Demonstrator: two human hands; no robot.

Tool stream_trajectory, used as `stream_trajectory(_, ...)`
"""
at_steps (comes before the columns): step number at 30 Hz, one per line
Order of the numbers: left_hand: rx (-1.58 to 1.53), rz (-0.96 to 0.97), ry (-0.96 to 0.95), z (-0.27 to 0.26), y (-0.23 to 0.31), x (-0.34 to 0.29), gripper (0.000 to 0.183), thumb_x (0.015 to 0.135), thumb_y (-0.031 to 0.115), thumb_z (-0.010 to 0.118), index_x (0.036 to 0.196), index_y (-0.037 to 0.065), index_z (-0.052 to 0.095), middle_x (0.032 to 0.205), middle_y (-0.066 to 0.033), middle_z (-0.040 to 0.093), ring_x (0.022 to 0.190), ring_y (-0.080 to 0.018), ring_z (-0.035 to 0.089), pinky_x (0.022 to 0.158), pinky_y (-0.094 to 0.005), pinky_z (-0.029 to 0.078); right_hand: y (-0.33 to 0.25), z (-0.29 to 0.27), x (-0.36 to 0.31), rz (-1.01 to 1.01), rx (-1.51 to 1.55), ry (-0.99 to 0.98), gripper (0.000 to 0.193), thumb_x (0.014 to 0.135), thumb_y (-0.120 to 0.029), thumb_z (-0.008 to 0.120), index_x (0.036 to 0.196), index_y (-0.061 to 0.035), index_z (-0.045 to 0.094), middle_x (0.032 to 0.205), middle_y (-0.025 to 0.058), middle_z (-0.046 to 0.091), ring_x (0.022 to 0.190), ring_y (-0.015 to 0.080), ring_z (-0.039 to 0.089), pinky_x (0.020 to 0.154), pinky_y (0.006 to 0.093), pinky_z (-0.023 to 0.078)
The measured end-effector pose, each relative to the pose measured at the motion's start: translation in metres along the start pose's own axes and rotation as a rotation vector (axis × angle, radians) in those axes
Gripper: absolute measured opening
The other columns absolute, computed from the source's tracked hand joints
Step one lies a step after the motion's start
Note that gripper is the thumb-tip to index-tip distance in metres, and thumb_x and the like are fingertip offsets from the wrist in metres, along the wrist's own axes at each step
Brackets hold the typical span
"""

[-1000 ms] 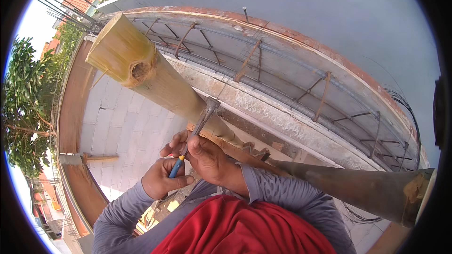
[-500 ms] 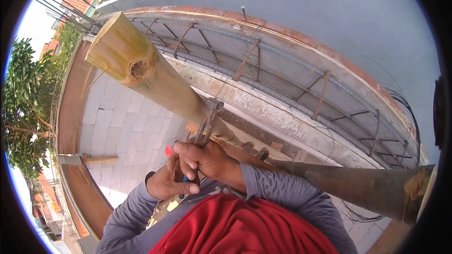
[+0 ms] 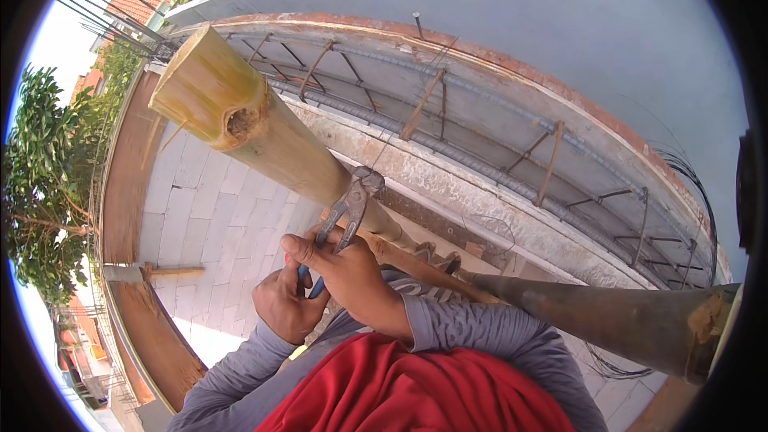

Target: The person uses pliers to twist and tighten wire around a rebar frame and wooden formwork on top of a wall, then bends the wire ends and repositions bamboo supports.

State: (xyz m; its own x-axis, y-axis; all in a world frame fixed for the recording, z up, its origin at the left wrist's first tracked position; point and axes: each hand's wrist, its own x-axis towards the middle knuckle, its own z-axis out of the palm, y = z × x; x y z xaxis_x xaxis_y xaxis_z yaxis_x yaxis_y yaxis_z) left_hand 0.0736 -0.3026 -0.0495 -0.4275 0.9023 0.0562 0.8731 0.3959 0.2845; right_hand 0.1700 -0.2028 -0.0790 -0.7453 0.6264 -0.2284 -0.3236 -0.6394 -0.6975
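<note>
A pair of end-cutting pincers (image 3: 352,204) with blue handles is held in both my hands, its metal head beside the bamboo pole. My right hand (image 3: 352,276) wraps the handles from the right, thumb stretched along the upper side. Lower on the handles, my left hand (image 3: 286,300) is closed round them, with a bit of red showing by its fingers. From the jaws a thin wire (image 3: 388,146) runs up toward the steel reinforcement cage (image 3: 432,108). Whether the jaws grip that wire is too small to tell.
The thick bamboo pole (image 3: 280,144) slants up to the left; a darker pole (image 3: 608,312) lies at right. Below the cage runs a rough concrete ledge (image 3: 448,176), with a grey wall (image 3: 496,8) beyond. Wooden boards (image 3: 124,184) and pale blockwork (image 3: 216,200) are at left.
The pincers have turned, so their head and parted handles show more plainly. My left hand has closed round the handles from a looser hold, and my right hand has shifted slightly.
</note>
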Motion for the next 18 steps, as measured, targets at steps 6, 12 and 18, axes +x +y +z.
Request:
stream_trajectory(6, -1.115, -0.341, -0.882, -0.036, -0.026, 0.003, 0.049, 0.083, 0.010, 0.088, 0.120, 0.006, 0.056, 0.105, -0.0010, 0.061, 0.098, -0.0114, 0.059, 0.087, -0.0285, 0.047, 0.000, -0.017, 0.007, 0.201, 0.421, -0.407, 0.041, 0.100, -0.020, 0.070, 0.064, -0.0094, 0.053, 0.057, 0.0053, 0.055, 0.058, 0.0159, 0.060, 0.073, 0.0301, 0.053)
stream_trajectory(12, -0.903, -0.317, -0.743, -0.019, -0.033, -0.006, 0.039, 0.081, 0.011, 0.087, 0.111, 0.006, 0.062, 0.076, 0.0032, 0.059, 0.070, -0.0107, 0.059, 0.067, -0.0277, 0.048, -0.009, -0.008, 0.013, 0.299, 0.596, -0.358, 0.031, 0.093, -0.022, 0.078, 0.073, -0.0086, 0.059, 0.068, 0.0067, 0.065, 0.076, 0.0184, 0.068, 0.088, 0.0334, 0.051)
stream_trajectory(18, 0.011, 0.244, 0.013, 0.034, -0.037, -0.003, 0.035, 0.069, 0.021, 0.090, 0.093, 0.009, 0.068, 0.079, -0.0071, 0.068, 0.074, -0.0289, 0.067, 0.068, -0.0417, 0.053, 0.025, -0.021, 0.007, 0.117, 0.250, -0.086, 0.024, 0.093, -0.019, 0.081, 0.083, -0.0049, 0.064, 0.073, 0.0040, 0.066, 0.069, 0.0099, 0.063, 0.069, 0.0266, 0.052)
